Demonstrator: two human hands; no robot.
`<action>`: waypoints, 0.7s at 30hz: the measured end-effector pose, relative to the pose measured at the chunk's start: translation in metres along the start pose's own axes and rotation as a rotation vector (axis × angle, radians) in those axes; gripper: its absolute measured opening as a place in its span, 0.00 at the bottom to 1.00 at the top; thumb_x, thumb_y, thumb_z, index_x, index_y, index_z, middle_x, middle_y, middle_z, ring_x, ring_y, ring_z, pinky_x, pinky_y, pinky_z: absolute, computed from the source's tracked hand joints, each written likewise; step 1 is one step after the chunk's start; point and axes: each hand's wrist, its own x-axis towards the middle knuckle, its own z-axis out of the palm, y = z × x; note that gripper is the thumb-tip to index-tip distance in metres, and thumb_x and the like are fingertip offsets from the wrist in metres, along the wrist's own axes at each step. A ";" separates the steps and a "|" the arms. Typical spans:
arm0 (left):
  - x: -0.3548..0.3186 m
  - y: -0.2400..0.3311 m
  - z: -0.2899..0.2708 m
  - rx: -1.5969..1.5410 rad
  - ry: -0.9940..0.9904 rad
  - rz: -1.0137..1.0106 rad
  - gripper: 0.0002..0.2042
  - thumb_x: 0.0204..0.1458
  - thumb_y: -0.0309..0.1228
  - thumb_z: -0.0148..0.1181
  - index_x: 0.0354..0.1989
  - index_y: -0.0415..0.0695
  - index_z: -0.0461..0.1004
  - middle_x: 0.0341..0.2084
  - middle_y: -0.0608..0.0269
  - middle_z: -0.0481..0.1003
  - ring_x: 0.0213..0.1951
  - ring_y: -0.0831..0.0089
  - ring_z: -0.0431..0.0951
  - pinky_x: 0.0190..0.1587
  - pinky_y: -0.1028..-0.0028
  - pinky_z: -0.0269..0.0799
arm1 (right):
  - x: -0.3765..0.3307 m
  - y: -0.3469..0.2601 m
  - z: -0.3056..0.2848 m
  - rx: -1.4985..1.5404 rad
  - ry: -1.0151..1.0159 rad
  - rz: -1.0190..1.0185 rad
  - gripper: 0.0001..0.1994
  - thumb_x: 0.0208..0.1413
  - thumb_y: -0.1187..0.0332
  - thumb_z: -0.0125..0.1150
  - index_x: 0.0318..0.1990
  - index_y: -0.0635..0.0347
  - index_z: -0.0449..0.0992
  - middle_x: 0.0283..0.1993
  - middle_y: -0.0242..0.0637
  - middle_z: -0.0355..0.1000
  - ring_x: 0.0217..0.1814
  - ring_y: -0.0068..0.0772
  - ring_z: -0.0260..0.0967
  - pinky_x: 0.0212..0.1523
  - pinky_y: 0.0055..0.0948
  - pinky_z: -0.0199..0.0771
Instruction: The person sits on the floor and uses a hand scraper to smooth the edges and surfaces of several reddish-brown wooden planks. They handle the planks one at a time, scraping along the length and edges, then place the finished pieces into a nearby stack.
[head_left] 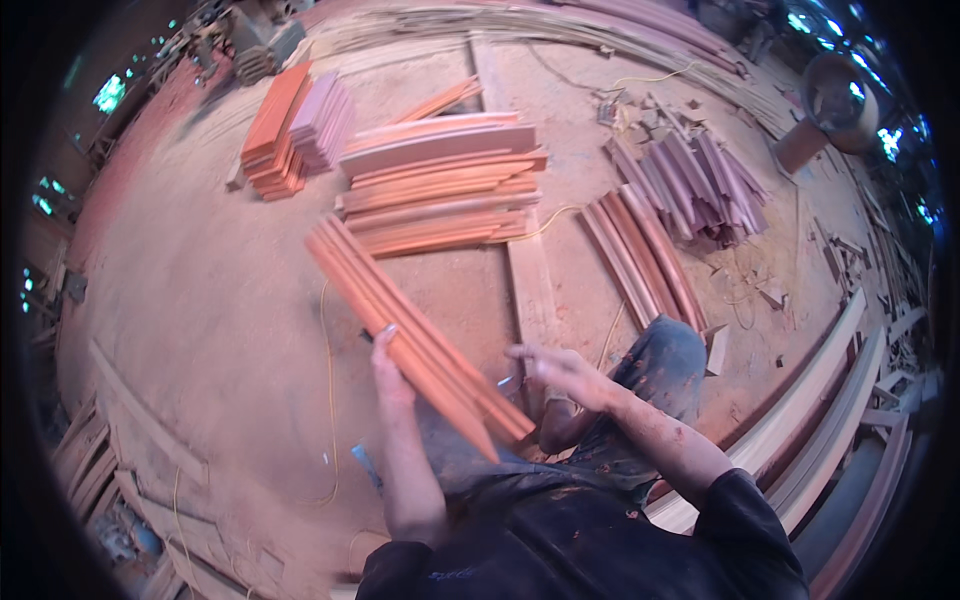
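A bundle of reddish wood strips (410, 330) was gripped by the left hand (388, 365), fingers closed; the right hand (555, 368) was held open, empty, alongside.

I am holding a bundle of reddish-orange wooden strips (415, 325) in my left hand (390, 375). They are long, narrow, flat slats, several lying side by side and on top of each other, their edges roughly lined up. The bundle is slanting across in front of me, its far end pointing up and to my left, its near end dropping toward my lap on the right. My fingers are wrapping around it from underneath, near the middle of its length, my thumb showing on its left edge. The near ends are looking slightly uneven, one strip reaching further than the others. The faces are looking smooth and evenly coloured, lifted clear of the dusty floor.
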 end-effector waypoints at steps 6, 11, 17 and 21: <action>-0.007 0.057 0.056 0.536 -0.238 0.694 0.38 0.47 0.30 0.66 0.70 0.39 0.61 0.58 0.48 0.73 0.56 0.56 0.77 0.60 0.60 0.73 | 0.039 -0.051 -0.026 -0.044 0.294 -0.244 0.33 0.71 0.43 0.48 0.72 0.58 0.67 0.73 0.44 0.64 0.77 0.41 0.58 0.72 0.44 0.62; 0.008 0.058 0.068 1.096 -0.447 0.902 0.42 0.42 0.35 0.71 0.71 0.46 0.63 0.60 0.48 0.72 0.61 0.51 0.72 0.64 0.55 0.67 | 0.080 -0.098 -0.034 0.552 0.543 -0.481 0.42 0.68 0.31 0.40 0.75 0.55 0.62 0.72 0.45 0.66 0.76 0.44 0.60 0.73 0.50 0.59; 0.057 0.008 0.015 1.432 -0.699 1.125 0.39 0.40 0.35 0.71 0.66 0.45 0.69 0.61 0.51 0.71 0.60 0.47 0.71 0.65 0.53 0.66 | 0.087 -0.026 -0.024 0.796 0.770 -0.182 0.27 0.67 0.40 0.55 0.59 0.53 0.75 0.54 0.32 0.76 0.57 0.31 0.72 0.59 0.46 0.70; 0.050 -0.021 -0.032 1.544 -0.477 0.934 0.34 0.46 0.34 0.70 0.65 0.44 0.70 0.60 0.51 0.71 0.61 0.49 0.71 0.65 0.54 0.66 | 0.079 0.017 -0.004 0.855 0.765 -0.028 0.25 0.73 0.47 0.50 0.62 0.59 0.73 0.55 0.38 0.77 0.55 0.32 0.77 0.53 0.41 0.81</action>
